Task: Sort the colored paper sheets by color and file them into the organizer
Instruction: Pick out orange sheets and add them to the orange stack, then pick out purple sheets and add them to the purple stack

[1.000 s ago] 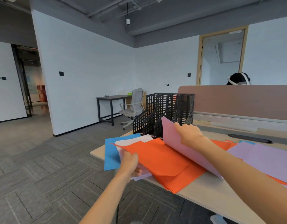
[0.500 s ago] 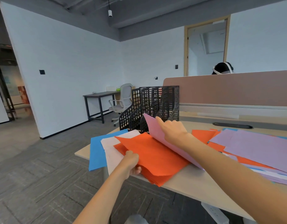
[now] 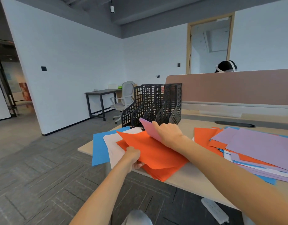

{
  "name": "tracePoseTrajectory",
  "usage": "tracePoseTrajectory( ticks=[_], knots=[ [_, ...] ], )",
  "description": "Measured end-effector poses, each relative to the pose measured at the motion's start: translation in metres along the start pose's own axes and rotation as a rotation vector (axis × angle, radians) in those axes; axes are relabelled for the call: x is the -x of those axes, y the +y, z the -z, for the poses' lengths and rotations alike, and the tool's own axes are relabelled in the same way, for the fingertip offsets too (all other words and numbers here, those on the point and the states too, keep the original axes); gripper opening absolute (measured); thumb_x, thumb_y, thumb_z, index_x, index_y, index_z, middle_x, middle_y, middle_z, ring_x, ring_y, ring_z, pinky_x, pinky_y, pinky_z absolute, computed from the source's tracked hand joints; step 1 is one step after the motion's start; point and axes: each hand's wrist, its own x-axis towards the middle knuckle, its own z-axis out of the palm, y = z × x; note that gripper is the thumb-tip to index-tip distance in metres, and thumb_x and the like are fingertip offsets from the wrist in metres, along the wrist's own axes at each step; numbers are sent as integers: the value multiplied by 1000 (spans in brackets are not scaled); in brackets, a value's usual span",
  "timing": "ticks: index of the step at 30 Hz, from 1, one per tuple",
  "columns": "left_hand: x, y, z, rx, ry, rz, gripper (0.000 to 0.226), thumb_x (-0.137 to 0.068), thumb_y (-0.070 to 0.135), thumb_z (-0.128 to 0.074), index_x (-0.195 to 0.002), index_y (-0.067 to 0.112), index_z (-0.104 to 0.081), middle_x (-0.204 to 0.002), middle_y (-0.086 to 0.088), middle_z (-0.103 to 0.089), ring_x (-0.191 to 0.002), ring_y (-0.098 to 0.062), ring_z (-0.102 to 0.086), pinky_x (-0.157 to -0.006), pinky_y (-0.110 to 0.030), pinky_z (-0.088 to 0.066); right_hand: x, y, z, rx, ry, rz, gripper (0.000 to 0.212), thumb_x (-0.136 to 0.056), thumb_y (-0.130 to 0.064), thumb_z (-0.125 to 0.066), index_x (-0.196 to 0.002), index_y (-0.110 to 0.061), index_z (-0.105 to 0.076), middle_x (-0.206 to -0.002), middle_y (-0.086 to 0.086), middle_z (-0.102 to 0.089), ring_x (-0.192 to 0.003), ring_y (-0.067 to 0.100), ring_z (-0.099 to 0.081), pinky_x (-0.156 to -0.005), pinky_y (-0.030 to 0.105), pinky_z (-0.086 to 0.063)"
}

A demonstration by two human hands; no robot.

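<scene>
Our left hand (image 3: 134, 157) is gripping the orange paper stack (image 3: 156, 154); our right hand (image 3: 170, 133) is pinching a raised pink paper sheet (image 3: 150, 128), partly hiding the black perforated plastic organizer (image 3: 162, 101).

Right hand (image 3: 169, 133) lower; pale pink paper sheet (image 3: 150, 127) sinks closer onto orange paper stack (image 3: 156, 153), less pink showing.

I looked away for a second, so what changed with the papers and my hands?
The right hand lowered the pink sheet closer to the orange stack, still gripping it. The left hand still holds that stack's edge; organizer and mixed pile unmoved.
</scene>
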Motion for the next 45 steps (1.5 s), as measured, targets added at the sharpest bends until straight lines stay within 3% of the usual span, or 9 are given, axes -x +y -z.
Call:
tracePoseTrajectory(
  ticks=[10, 14, 20, 26, 30, 34, 38, 41, 45],
  knots=[
    [13, 16, 3, -117, -26, 23, 29, -94, 10, -37, -120, -3, -41, -71, -17, -62, -41, -21, -57, -33, -20, -41, 5, -23, -18, -195, -104, -15, 55, -85, -20, -58, -135, -13, -35, -121, 12, -58, -111, 35, -58, -77, 37, -43],
    [24, 11, 30, -327, 44, -58, 70, -98, 23, -37, -151, 6, 7, -89, -14, -63, -57, -19, -57, -40, -21, -41, 4, -28, -32, -386, -282, 6, 57, -85, -40, -59, -137, -21, -43, -131, 3, -56, -122, 27, -51, -94, 35, -44],
    [41, 32, 31, -435, 128, -287, 35, -97, 26, -37, -129, 11, -38, -84, -5, -60, -61, -17, -57, -46, -22, -35, 14, -9, -23, -557, -190, -33, 39, -90, -39, -58, -126, -23, -56, -120, -4, -63, -114, 20, -55, -94, 36, -47],
    [30, 63, -63, -280, -2, -548, 28, -97, 16, -42, -124, 15, -51, -94, -4, -61, -68, -16, -54, -45, -28, -48, 57, 72, -37, -601, 11, -354, 29, -89, -30, -50, -114, -25, -63, -114, -2, -67, -105, 26, -61, -85, 35, -49],
    [15, 74, -158, -302, -164, -639, 27, -95, 13, -48, -120, 12, -59, -115, -6, -63, -105, -24, -60, -86, -34, -51, 106, 139, -67, -555, 61, -603, 25, -88, -29, -51, -108, -27, -66, -111, -5, -68, -104, 21, -62, -83, 32, -48],
    [2, 87, -245, -424, -336, -641, 25, -95, 16, -47, -117, 15, -59, -109, -3, -63, -106, -23, -58, -88, -31, -43, 153, 202, -91, -533, 110, -753, 22, -90, -29, -56, -108, -22, -67, -113, -3, -67, -104, 17, -61, -82, 27, -45],
    [-23, 92, -309, -560, -387, -658, 11, -90, 14, -45, -89, 10, -55, -99, -23, -61, -95, -35, -58, -74, -36, -39, 187, 248, -106, -444, -237, -768, 69, -83, -64, -57, -141, -28, -44, -153, 3, -34, -143, 22, -26, -115, 40, -26],
    [-45, 90, -340, -645, -310, -613, 39, -89, 22, -47, -120, -1, -53, -127, -24, -58, -118, -40, -54, -94, -40, -46, 202, 263, -112, -420, -399, -704, 90, -82, -77, -45, -153, -30, -18, -162, 1, -10, -149, 20, -8, -120, 42, -11],
    [-49, 96, -356, -357, -198, -503, 55, -89, 21, -58, -134, -5, -40, -135, -23, -50, -125, -36, -48, -103, -41, -40, 207, 271, -116, -324, -263, -622, 74, -90, -68, -38, -150, -25, -30, -155, 0, -33, -141, 20, -32, -115, 35, -23]
  ],
)
